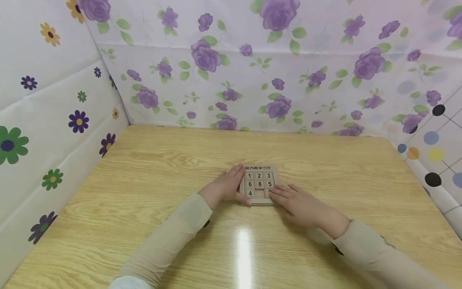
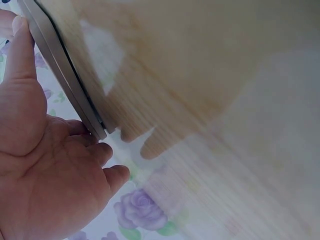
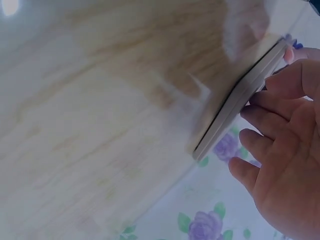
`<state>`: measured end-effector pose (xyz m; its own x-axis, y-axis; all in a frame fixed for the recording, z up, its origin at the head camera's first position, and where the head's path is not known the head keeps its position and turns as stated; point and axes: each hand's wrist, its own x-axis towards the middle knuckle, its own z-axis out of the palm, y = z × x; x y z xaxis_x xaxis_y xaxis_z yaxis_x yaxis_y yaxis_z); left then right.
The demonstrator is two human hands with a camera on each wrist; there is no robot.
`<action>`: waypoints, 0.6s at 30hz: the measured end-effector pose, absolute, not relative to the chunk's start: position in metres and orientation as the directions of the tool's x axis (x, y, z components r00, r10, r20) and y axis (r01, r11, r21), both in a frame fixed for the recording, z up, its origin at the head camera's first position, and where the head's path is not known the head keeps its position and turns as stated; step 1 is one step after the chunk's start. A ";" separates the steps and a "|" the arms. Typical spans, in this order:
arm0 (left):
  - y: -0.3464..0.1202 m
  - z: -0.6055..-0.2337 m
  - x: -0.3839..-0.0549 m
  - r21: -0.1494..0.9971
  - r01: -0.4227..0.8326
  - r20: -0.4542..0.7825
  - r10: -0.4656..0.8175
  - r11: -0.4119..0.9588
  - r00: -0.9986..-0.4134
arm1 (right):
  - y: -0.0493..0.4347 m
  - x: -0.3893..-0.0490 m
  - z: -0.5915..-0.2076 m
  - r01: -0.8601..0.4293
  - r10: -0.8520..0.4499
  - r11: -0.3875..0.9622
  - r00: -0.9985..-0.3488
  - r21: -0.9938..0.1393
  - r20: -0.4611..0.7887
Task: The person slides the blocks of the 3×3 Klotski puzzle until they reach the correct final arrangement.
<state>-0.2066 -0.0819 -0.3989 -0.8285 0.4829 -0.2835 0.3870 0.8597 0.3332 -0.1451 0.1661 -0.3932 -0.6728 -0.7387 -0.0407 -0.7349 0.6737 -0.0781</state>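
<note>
A number slide puzzle (image 1: 259, 184) lies flat on the wooden table in the head view. Its top row shows 1, 2, 3, the middle row 6, 8, 5, and the bottom row has 4 at left, a gap in the middle and a tile partly under fingertips at right. My left hand (image 1: 228, 186) holds the board's left side, fingers along the edge and thumb at the front left corner. With extended fingers, my right hand (image 1: 301, 204) touches the bottom right tile. Both wrist views show the board's edge (image 2: 70, 75) beside the left hand and its side (image 3: 240, 100) near the right fingers.
The wooden table (image 1: 162, 160) spreads around the board. A floral cloth wall (image 1: 231, 80) rises behind it, with a flower-patterned wall (image 1: 54, 100) at left and a dotted one (image 1: 433, 168) at right. Light reflects off the table near the front.
</note>
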 end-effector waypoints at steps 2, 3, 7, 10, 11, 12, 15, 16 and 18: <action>-0.082 -0.399 -0.206 0.333 0.385 -0.288 0.482 0.860 -0.827 | 0.162 -0.145 -0.394 -0.736 -0.740 0.673 -0.671 -0.075 -0.044; -0.082 -0.399 -0.206 0.333 0.384 -0.292 0.482 0.861 -0.826 | 0.160 -0.145 -0.394 -0.736 -0.740 0.673 -0.671 -0.074 -0.047; -0.082 -0.399 -0.206 0.329 0.383 -0.295 0.479 0.863 -0.827 | 0.151 -0.144 -0.396 -0.736 -0.740 0.673 -0.670 -0.070 -0.062; -0.082 -0.399 -0.206 0.328 0.383 -0.291 0.478 0.864 -0.829 | 0.146 -0.144 -0.397 -0.739 -0.743 0.670 -0.667 -0.068 -0.065; -0.082 -0.399 -0.207 0.328 0.383 -0.291 0.478 0.864 -0.829 | 0.145 -0.144 -0.397 -0.739 -0.742 0.670 -0.667 -0.068 -0.067; -0.082 -0.399 -0.207 0.329 0.382 -0.291 0.478 0.864 -0.829 | 0.143 -0.144 -0.397 -0.739 -0.742 0.670 -0.667 -0.070 -0.070; -0.082 -0.399 -0.207 0.325 0.385 -0.290 0.478 0.864 -0.829 | 0.142 -0.144 -0.396 -0.740 -0.744 0.668 -0.663 -0.081 -0.076; -0.082 -0.399 -0.207 0.324 0.386 -0.289 0.478 0.864 -0.829 | 0.142 -0.145 -0.395 -0.738 -0.743 0.669 -0.664 -0.090 -0.081; -0.081 -0.400 -0.207 0.324 0.388 -0.288 0.480 0.863 -0.829 | 0.143 -0.146 -0.394 -0.732 -0.739 0.674 -0.668 -0.102 -0.091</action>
<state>-0.2071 -0.0814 -0.3998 -0.8287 0.4802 -0.2876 0.3878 0.8630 0.3237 -0.1463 0.1431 -0.3937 -0.6677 -0.7388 -0.0911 -0.7318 0.6739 -0.1019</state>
